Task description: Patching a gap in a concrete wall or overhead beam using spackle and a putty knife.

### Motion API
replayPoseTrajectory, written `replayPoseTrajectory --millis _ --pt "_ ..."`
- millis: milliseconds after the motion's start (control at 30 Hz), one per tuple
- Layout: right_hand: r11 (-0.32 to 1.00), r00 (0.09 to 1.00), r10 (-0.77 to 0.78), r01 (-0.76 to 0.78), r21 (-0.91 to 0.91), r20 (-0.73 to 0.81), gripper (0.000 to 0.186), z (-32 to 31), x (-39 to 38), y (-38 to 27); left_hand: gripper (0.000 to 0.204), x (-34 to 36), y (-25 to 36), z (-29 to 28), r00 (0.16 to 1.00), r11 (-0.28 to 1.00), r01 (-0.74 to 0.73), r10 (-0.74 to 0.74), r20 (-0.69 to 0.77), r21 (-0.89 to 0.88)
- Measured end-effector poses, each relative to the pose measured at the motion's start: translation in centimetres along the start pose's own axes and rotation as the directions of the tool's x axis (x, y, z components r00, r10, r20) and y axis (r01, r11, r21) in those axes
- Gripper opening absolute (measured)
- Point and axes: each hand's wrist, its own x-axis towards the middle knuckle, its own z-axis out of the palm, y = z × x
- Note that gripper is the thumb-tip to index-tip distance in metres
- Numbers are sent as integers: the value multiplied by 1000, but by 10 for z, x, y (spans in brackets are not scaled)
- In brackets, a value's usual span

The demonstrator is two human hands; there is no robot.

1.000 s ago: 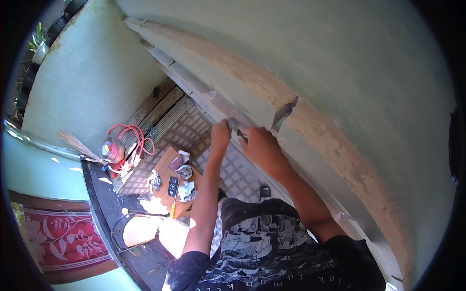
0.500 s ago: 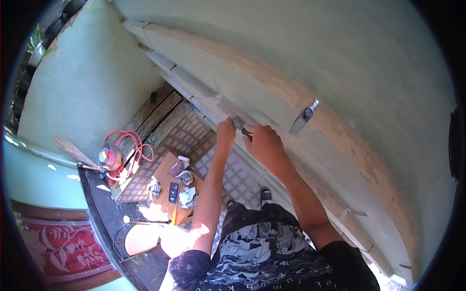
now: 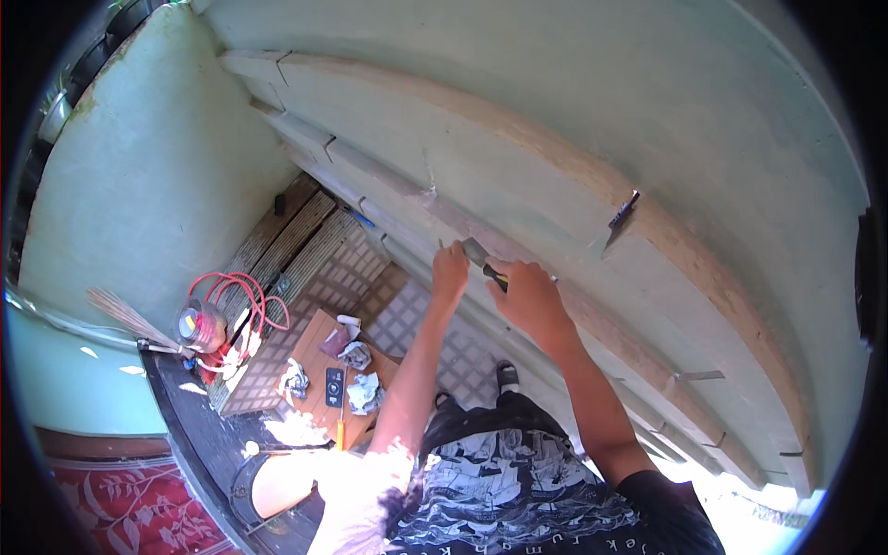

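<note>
My right hand [image 3: 529,298] is wrapped round the black-and-yellow handle of a putty knife [image 3: 475,252]. Its flat metal blade points up and left, toward my left hand [image 3: 450,269]. The left fingers are closed close beside the blade; a thin edge shows above them, but what they pinch is hidden. Both hands are in front of a pale green wall with stepped, beige-edged ledges [image 3: 532,260]. Farther right, a small dark, shiny flat piece [image 3: 623,214] sits at the edge of the upper ledge.
Below left, a wooden table [image 3: 313,340] carries crumpled papers [image 3: 365,394], a dark phone-like device [image 3: 334,388] and an orange-handled tool [image 3: 340,433]. Beyond it are a red hose [image 3: 275,313], a clear container [image 3: 199,326] and a stick broom [image 3: 129,314]. My sandalled feet stand on patterned tiles.
The whole view has shifted a little. Both hands appear slightly farther right and lower, with the putty knife still in my right hand and the left still beside its blade.
</note>
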Motion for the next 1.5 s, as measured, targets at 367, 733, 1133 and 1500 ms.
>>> replayPoseTrajectory --millis 367,733,1133,1500 --pt "996 997 80 -79 -38 14 31 5 -2 -18 12 12 -13 6 997 997 -73 73 5 -14" --pt "980 980 189 -192 -49 -66 34 6 2 -29 11 21 12 -8 984 981 -177 175 44 73" --pt "978 972 210 -209 28 -100 35 15 4 -15 10 36 6 5 985 988 22 5 173 -152" --pt "988 987 157 -157 3 -43 35 2 1 -7 12 18 10 1 994 996 -16 25 105 -85"
